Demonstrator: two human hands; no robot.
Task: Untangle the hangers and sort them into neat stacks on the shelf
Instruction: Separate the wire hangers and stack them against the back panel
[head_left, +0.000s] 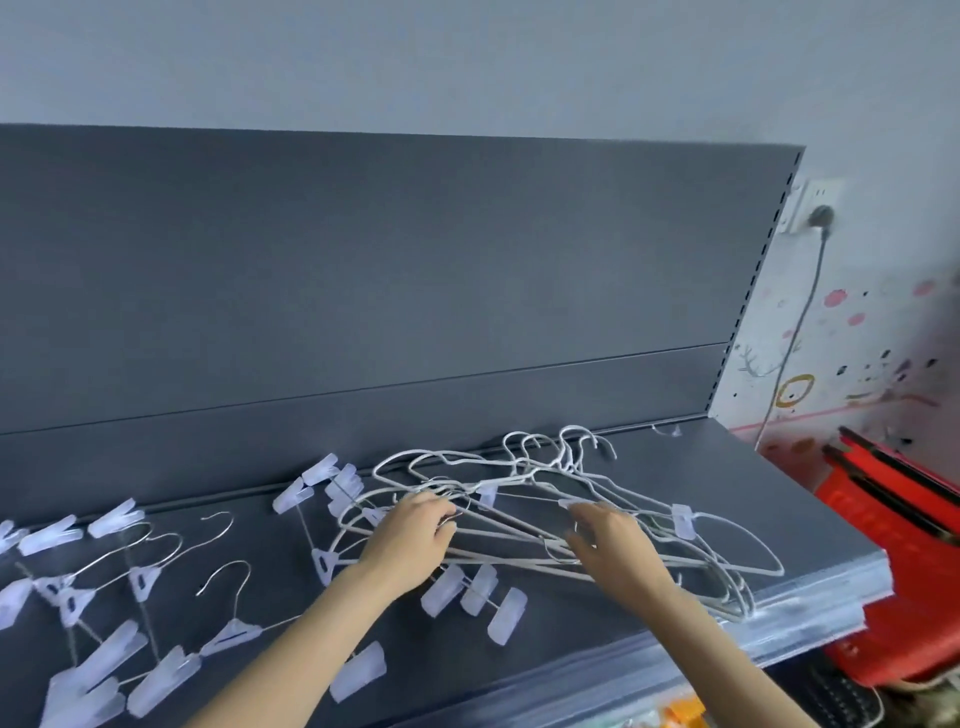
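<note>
A dark grey shelf (727, 467) fills the frame, its clear front strip (810, 587) too blurred to be read. A tangle of white wire hangers (509, 553) is spread right of centre, and clip hangers (140, 577) are scattered at lower left. The wires are gripped in curled fingers by the left hand (410, 538); whether the right hand (610, 538) holds them cannot be told.

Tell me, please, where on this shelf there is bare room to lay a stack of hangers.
Barest is the back right corner of the shelf, between the hooks of the white wire hangers and the right edge. A narrow strip runs along the front edge, below the tangle. Crowded: the left end with clip hangers, and the centre.
</note>
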